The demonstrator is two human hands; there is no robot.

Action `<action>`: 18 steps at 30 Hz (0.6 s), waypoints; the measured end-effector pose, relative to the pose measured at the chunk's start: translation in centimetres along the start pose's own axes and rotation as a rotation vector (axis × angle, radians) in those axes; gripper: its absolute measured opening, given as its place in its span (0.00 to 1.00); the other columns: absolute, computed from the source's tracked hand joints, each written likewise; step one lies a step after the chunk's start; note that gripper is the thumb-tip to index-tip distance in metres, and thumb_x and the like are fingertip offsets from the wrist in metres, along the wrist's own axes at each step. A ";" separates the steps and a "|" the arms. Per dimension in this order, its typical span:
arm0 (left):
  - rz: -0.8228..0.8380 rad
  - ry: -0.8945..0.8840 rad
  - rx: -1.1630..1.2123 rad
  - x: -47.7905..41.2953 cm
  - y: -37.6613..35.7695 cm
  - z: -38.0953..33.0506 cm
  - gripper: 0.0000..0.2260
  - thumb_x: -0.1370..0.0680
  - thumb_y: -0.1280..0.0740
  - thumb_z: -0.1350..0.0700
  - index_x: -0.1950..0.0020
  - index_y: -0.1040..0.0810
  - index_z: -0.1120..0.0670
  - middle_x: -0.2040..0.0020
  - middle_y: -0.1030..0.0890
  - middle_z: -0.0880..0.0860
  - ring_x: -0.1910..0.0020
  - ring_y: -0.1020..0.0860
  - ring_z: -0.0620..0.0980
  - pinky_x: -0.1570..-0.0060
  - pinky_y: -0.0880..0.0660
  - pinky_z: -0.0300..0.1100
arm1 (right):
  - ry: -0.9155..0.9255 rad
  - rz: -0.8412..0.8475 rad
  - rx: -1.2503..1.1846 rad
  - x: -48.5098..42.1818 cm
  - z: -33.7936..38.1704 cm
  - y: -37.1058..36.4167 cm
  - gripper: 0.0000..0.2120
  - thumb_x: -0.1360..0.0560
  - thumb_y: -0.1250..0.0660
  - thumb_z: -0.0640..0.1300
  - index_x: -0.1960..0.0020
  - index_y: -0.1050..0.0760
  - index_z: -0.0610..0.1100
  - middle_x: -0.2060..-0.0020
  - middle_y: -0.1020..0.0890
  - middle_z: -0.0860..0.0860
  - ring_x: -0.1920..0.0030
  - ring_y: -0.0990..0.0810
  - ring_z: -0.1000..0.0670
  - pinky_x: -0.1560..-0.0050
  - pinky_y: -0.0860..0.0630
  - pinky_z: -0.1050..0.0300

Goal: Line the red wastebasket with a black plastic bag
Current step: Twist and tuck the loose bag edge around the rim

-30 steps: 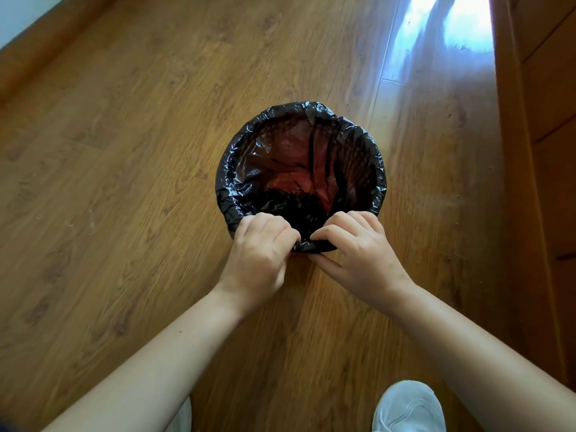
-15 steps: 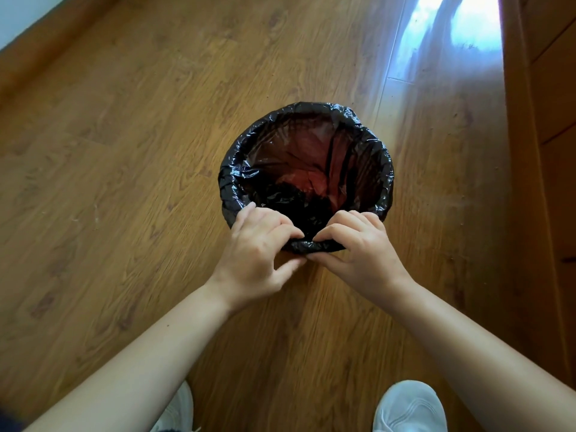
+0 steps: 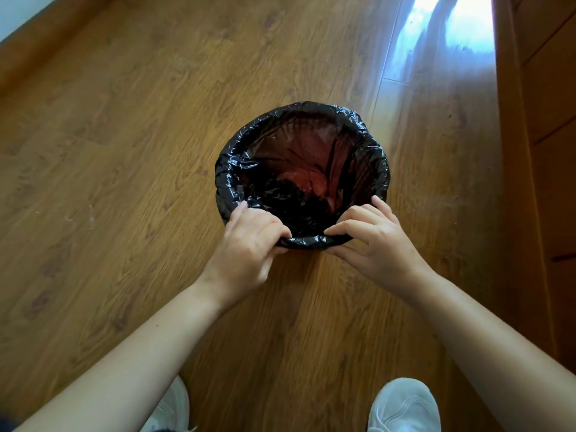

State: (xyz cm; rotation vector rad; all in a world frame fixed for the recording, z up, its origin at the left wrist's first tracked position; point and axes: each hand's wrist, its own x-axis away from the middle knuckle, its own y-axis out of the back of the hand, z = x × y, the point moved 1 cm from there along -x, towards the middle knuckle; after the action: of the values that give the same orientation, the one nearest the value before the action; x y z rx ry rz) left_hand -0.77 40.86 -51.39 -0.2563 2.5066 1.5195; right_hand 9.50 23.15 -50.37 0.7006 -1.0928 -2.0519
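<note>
Two bare hands work at the near edge of a round wastebasket (image 3: pixel 314 179) that stands on a wooden floor (image 3: pixel 109 151). No brand, label or writing can be read on any thing in view. At the far left a strip of pale wall (image 3: pixel 12 17) meets a wooden baseboard (image 3: pixel 46 48). Further right, the left hand (image 3: pixel 249 244) is curled over the near-left part of the rim, with its fingers bent down and pinching the folded edge of the black plastic bag (image 3: pixel 237 169). The bag sits inside the wastebasket and is turned over the rim all around; the red of the basket shows dimly through the thin plastic at the inner wall. Between the two hands a short piece of the covered rim is visible. The right hand (image 3: pixel 374 244) grips the near-right part of the same edge, the forefinger and thumb closed on the plastic and the other fingers resting along the rim. Near the bottom, two white shoes (image 3: pixel 405 406) stand on the floor, one under each forearm. At the far right stands a wooden cabinet (image 3: pixel 548 151), and bright light reflects on the floor beside it.
</note>
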 end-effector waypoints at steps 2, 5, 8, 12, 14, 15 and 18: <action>-0.014 0.012 -0.003 0.1 0.1 0.1 0.08 0.32 0.30 0.62 0.54 0.21 0.60 0.56 0.20 0.56 0.50 0.25 0.53 0.35 0.44 0.56 | 0.018 -0.018 0.002 -0.1 0.3 -0.4 0.10 0.35 0.25 0.42 0.55 0.19 0.42 0.62 0.19 0.48 0.58 0.22 0.47 0.37 0.34 0.40; -0.022 0.005 -0.007 0.0 0.2 -0.1 0.12 0.33 0.26 0.60 0.52 0.21 0.59 0.53 0.19 0.56 0.47 0.25 0.54 0.35 0.44 0.57 | 0.042 -0.066 0.003 -0.2 0.9 -1.4 0.09 0.35 0.25 0.43 0.57 0.20 0.42 0.63 0.19 0.48 0.61 0.21 0.47 0.48 0.30 0.49; -0.028 -0.047 -0.019 -0.2 -0.3 -0.9 0.08 0.31 0.30 0.61 0.53 0.20 0.59 0.56 0.19 0.55 0.50 0.23 0.53 0.37 0.40 0.57 | 0.036 -0.089 0.007 -0.3 1.4 -1.8 0.09 0.34 0.26 0.44 0.57 0.21 0.43 0.63 0.20 0.48 0.61 0.22 0.48 0.52 0.31 0.52; -0.038 -0.057 -0.005 -0.5 -0.4 -0.9 0.07 0.32 0.31 0.65 0.55 0.21 0.60 0.57 0.18 0.56 0.56 0.20 0.55 0.40 0.36 0.56 | 0.024 -0.086 0.008 -0.3 0.7 -1.2 0.11 0.36 0.25 0.44 0.56 0.20 0.42 0.62 0.20 0.47 0.59 0.23 0.46 0.47 0.32 0.51; -0.033 -0.046 -0.009 -0.5 -0.4 -0.7 0.08 0.33 0.29 0.68 0.55 0.21 0.61 0.57 0.18 0.57 0.56 0.20 0.55 0.40 0.35 0.58 | 0.014 -0.076 -0.007 -0.2 0.1 -0.6 0.12 0.36 0.24 0.45 0.56 0.20 0.42 0.61 0.20 0.47 0.58 0.22 0.46 0.44 0.32 0.49; -0.027 -0.039 -0.008 -0.5 -0.4 -0.6 0.09 0.33 0.29 0.69 0.55 0.21 0.61 0.57 0.18 0.57 0.55 0.20 0.55 0.40 0.34 0.59 | 0.014 -0.068 -0.005 -0.1 -0.2 -0.4 0.12 0.37 0.24 0.45 0.56 0.20 0.42 0.61 0.19 0.47 0.58 0.22 0.47 0.43 0.32 0.48; -0.016 0.004 0.029 -0.6 -0.2 -0.4 0.13 0.35 0.30 0.73 0.55 0.21 0.60 0.57 0.19 0.56 0.54 0.21 0.56 0.39 0.35 0.59 | 0.011 -0.055 0.000 -0.2 -0.7 0.0 0.11 0.37 0.24 0.45 0.56 0.20 0.43 0.61 0.19 0.48 0.58 0.22 0.47 0.43 0.33 0.50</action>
State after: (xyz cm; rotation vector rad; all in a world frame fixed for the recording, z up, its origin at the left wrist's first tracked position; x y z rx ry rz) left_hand -0.21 40.48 -51.24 -0.2748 2.5218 1.4765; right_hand 10.14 22.96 -50.66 0.7487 -1.0781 -2.0921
